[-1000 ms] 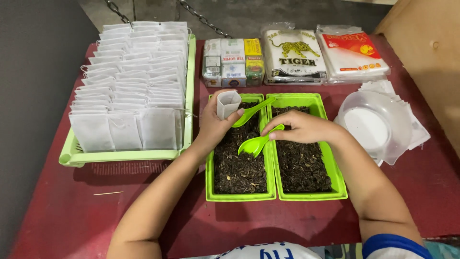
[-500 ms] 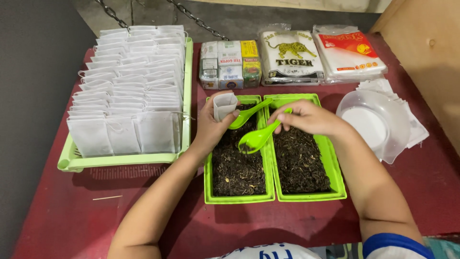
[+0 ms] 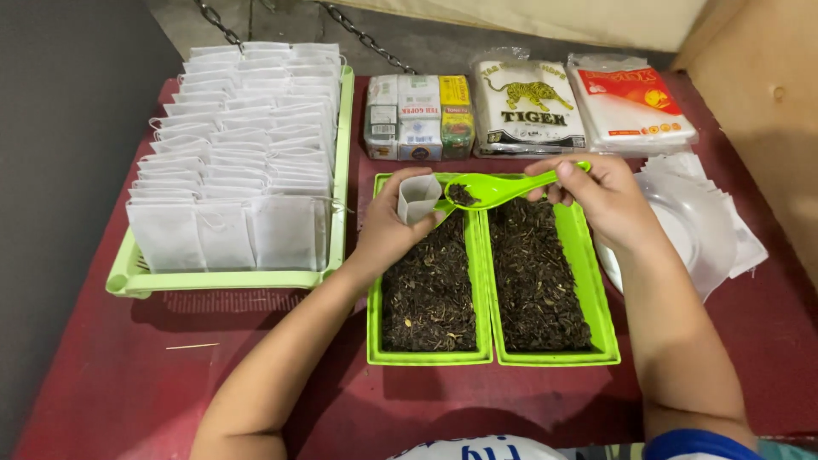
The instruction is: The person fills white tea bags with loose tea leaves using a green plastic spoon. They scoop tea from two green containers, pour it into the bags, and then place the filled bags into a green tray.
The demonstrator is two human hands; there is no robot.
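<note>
Thin white paper: the small filter bag (image 3: 418, 198) looks feather-light and limp, held open-mouthed and upright in the left hand (image 3: 388, 230), fingers wrapped round its sides; a soft grip on the walls suits it, since squeezing would likely close the mouth or crease it.
Green plastic spoon (image 3: 503, 187): stiff and light, pinched by its handle end in the right hand (image 3: 601, 200), bowl level just beside the bag's mouth.
Load: a little heap of dry dark tea leaves (image 3: 461, 195) in the bowl; loose, likely to spill if tipped.
Below the hands: two green trays (image 3: 490, 356) of the same leaves, side by side on the red surface (image 3: 119, 375).
Left of the left hand: a green tray of white bags (image 3: 230, 162).
Beyond the hands: boxes and packets (image 3: 528, 106).
</note>
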